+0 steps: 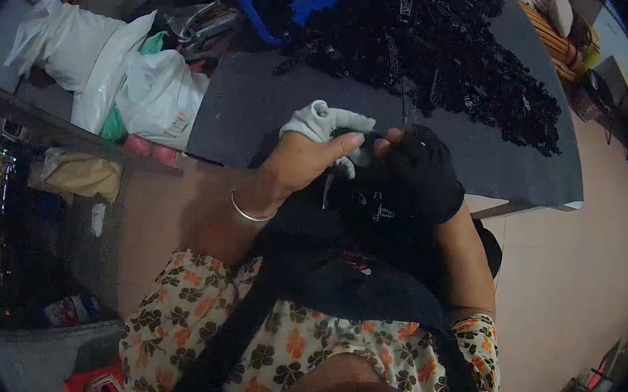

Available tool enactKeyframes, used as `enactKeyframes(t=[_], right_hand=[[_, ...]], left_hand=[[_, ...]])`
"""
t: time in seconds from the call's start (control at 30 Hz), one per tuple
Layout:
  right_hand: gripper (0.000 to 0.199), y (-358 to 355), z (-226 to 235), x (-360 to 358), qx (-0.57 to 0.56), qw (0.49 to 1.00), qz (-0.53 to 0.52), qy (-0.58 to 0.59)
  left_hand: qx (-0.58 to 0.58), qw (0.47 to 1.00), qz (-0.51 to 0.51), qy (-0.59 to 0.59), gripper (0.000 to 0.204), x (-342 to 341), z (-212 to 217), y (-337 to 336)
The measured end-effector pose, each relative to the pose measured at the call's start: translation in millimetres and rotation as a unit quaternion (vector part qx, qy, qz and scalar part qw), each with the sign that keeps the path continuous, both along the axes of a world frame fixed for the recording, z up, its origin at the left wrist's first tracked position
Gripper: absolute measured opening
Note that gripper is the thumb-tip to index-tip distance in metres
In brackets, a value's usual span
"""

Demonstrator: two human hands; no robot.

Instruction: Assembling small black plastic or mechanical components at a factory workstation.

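Observation:
My left hand [306, 151], with pale grey cloth covering its fingers and its thumb bare, is closed on a small black piece [370, 137]. My right hand [418, 163] wears a black glove with bare fingertips, which pinch at the same piece from the right. Fingers and glove hide most of the piece, so its kind cannot be made out. Both hands meet above my lap, in front of the table's near edge. Beyond them a large heap of small black plastic parts [464, 74] spreads over the dark grey table [255, 98]. A few outlined parts [381, 209] show against the dark cloth on my lap.
A blue tray [253, 6] stands at the far left of the table, with black parts against it. White plastic bags [160, 92] sit left of the table. At the far right lies a bundle of orange-brown rods [552, 41]. A red box [96, 386] is at lower left.

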State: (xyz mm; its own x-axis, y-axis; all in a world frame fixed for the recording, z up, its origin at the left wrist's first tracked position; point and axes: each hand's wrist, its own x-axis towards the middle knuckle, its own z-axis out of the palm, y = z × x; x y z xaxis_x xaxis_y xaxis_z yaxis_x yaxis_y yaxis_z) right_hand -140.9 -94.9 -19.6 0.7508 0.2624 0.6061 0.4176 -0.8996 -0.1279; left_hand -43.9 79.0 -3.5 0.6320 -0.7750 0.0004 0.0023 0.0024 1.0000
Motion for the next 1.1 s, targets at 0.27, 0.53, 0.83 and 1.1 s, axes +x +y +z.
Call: enactKeyframes(t=[0.27, 0.53, 0.83, 1.1], right_hand=[[0.034, 3, -12, 5, 0.328, 0.93, -0.006, 0.167], [0.034, -14, 6, -7, 0.273, 0.913, 0.031, 0.301], [0.024, -88, -20, -1, 0.344, 0.919, -0.181, 0.067], [0.019, -83, -16, 13, 0.045, 0.969, -0.241, -0.042]], left_hand=[[0.065, 0.962, 0.036, -0.263, 0.021, -19, 11, 1], [0.068, 0.917, -0.086, -0.383, 0.028, -9, -1, -3], [0.019, 0.791, 0.027, -0.611, 0.033, 15, 14, -80], [0.244, 0.761, -0.009, -0.601, 0.022, 39, -13, -133]])
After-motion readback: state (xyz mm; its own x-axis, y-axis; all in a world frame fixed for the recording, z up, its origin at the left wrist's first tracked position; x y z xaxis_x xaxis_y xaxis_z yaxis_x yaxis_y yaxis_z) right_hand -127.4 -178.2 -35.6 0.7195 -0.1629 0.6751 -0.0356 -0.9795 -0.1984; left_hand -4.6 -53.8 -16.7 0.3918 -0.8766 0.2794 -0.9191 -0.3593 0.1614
